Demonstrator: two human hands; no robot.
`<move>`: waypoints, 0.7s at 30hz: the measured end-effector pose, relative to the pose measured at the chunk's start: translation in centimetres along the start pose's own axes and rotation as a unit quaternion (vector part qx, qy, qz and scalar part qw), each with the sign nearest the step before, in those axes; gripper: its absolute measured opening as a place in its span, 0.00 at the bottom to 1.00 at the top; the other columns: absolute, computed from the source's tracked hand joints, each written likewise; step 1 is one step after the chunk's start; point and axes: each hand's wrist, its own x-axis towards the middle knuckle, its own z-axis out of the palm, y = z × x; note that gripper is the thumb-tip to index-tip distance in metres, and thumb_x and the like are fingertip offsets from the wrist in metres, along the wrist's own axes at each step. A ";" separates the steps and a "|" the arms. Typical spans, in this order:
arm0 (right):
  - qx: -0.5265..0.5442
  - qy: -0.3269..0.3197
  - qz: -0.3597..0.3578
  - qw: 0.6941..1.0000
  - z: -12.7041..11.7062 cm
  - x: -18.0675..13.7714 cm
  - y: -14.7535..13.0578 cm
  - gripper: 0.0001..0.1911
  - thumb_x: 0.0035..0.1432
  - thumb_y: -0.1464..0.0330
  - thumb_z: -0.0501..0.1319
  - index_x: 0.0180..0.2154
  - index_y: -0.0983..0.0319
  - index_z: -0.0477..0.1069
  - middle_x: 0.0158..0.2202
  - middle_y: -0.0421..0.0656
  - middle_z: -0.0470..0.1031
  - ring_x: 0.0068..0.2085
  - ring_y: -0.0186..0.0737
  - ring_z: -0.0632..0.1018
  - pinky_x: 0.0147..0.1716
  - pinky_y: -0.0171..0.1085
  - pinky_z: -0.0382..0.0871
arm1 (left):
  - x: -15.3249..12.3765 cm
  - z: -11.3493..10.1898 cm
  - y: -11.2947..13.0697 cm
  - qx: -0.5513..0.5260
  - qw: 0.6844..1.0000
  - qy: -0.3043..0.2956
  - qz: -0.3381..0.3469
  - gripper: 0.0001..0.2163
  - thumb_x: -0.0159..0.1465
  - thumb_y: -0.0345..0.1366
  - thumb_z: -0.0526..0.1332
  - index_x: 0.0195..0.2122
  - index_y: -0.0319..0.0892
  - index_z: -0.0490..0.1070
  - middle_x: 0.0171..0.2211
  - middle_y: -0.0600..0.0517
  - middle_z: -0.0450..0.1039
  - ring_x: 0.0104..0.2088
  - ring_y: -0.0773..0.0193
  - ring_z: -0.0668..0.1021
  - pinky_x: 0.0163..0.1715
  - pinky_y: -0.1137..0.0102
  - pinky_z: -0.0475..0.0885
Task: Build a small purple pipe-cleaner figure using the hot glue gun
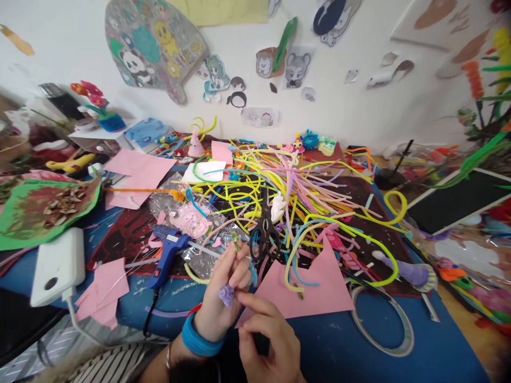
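Observation:
My left hand [223, 298], with a blue band at its wrist, is closed around a small purple pipe-cleaner flower [226, 295], which shows by the palm. A green fuzzy bit [235, 242] sticks out at its fingertips; I cannot tell whether it joins the purple part. Just to the right, my right hand [271, 340] has bent fingers, its index fingertip close to the flower and its thumb apart from it. Beyond both hands lie black scissors [265, 236] and a blue hot glue gun [165, 258]. A pink sheet [315, 290] lies to the right.
Loose pipe cleaners [303, 186] heap across the dark mat. A white power bank [58, 266] with a cable and a green sheet [24, 213] with brown bits sit left. A tape ring [407, 340] and a framed black board [459, 202] are right.

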 end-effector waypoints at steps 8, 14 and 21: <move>0.066 0.010 0.202 0.977 0.2 1.6 -0.5 0.04 0.53 0.72 0.67 0.33 0.59 0.74 0.28 0.39 0.77 0.28 0.33 0.77 0.27 0.28 0.73 | -0.5 -0.6 -1.2 0.173 0.980 -0.009 0.097 0.18 0.61 0.50 0.65 0.28 0.42 0.64 0.11 0.64 0.54 0.12 0.77 0.54 0.13 0.81 0.51; 0.158 0.016 0.243 0.957 -0.1 1.7 -0.5 0.09 0.49 0.75 0.70 0.32 0.58 0.75 0.30 0.38 0.80 0.32 0.34 0.80 0.34 0.28 0.75 | -0.8 -1.1 -1.4 0.257 0.949 0.030 0.179 0.17 0.61 0.51 0.65 0.28 0.42 0.67 0.14 0.61 0.60 0.16 0.73 0.61 0.18 0.77 0.57; 0.147 0.070 0.194 0.968 -4.6 2.3 1.8 0.10 0.53 0.76 0.69 0.32 0.55 0.78 0.33 0.39 0.79 0.35 0.36 0.80 0.34 0.32 0.77 | -1.1 -1.4 -0.4 0.475 0.850 -0.046 0.223 0.12 0.65 0.39 0.62 0.25 0.41 0.72 0.19 0.54 0.70 0.23 0.66 0.72 0.27 0.71 0.66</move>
